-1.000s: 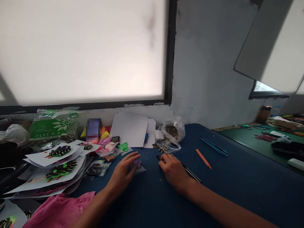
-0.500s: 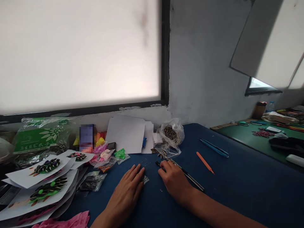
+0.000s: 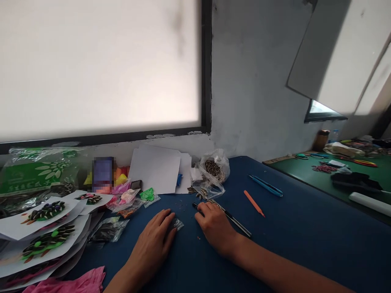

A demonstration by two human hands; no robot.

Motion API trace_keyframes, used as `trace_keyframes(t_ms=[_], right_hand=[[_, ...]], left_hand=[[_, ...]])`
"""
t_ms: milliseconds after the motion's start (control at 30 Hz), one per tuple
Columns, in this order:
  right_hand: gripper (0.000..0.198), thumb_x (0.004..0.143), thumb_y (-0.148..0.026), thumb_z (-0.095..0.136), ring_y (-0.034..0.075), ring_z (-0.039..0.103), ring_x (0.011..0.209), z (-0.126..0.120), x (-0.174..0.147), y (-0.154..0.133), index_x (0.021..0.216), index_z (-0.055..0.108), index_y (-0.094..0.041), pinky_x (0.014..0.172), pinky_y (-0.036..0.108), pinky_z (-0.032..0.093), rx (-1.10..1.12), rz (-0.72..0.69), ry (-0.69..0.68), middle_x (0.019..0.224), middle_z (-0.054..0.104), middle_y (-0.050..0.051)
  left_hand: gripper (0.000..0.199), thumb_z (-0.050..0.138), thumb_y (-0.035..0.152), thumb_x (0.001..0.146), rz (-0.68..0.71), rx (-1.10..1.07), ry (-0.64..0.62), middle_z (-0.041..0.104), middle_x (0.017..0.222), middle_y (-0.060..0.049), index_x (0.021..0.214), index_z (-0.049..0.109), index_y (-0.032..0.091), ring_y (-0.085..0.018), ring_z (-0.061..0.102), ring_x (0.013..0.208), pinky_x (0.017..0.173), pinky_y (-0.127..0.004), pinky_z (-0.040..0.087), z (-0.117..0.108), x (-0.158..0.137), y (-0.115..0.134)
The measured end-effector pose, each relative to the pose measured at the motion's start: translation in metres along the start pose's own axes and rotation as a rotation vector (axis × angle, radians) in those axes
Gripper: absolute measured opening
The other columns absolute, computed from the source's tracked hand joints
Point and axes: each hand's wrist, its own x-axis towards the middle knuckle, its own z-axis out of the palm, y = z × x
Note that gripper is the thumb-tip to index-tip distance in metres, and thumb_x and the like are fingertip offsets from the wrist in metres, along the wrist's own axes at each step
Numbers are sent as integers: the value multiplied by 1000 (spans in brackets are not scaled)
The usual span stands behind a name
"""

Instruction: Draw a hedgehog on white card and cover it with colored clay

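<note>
My left hand [image 3: 154,242] rests palm down on the blue table, fingers together and slightly bent, thumb apart. A small clear plastic packet [image 3: 179,224] sticks out beneath its fingers. My right hand [image 3: 215,228] lies to the right with its fingers curled down; anything inside them is hidden. Behind and partly under it lies a pen [image 3: 241,226] with a black cap and clear barrel. Loose striped sunflower seeds [image 3: 200,193] lie just beyond the right hand, beside a clear bag of seeds [image 3: 215,167].
An orange marker [image 3: 254,202] and blue tweezers [image 3: 265,185] lie to the right. White sheets [image 3: 155,169] lean on the wall. Bagged coloured clay [image 3: 148,194] and a black packet [image 3: 109,231] lie left, near seed-decorated cards [image 3: 65,260] and pink cloth [image 3: 88,280].
My left hand has drawn its fingers in slightly over the clear packet. The right hand keeps its curled pose by the pen. The whole view has shifted a little to the right.
</note>
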Motion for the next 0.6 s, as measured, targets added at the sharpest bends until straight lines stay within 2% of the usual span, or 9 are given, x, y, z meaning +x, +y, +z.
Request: trace_keyframes(t_ms=[300, 467, 600], right_hand=[[17, 87, -1, 57, 22, 59, 92, -3, 2, 2, 86, 67, -14, 82, 33, 46, -19, -19, -11, 100, 65, 9], [18, 86, 1, 56, 22, 59, 91, -2, 2, 2, 85, 67, -14, 82, 33, 47, -23, -21, -3, 100, 65, 10], [19, 85, 2, 57, 22, 60, 89, -2, 1, 3, 86, 68, -14, 80, 33, 47, -24, -28, 5, 99, 65, 10]], left_hand=[[41, 43, 37, 93, -8, -69, -9, 58, 135, -12, 126, 60, 18, -31, 53, 124, 104, -47, 45, -9, 1, 5], [46, 44, 43, 94, -34, -103, -54, 55, 139, -11, 131, 57, 19, -31, 49, 129, 107, -48, 42, -11, 2, 6], [40, 35, 32, 97, -54, -172, -25, 62, 129, -9, 126, 60, 20, -27, 53, 124, 106, -45, 42, -10, 5, 3]])
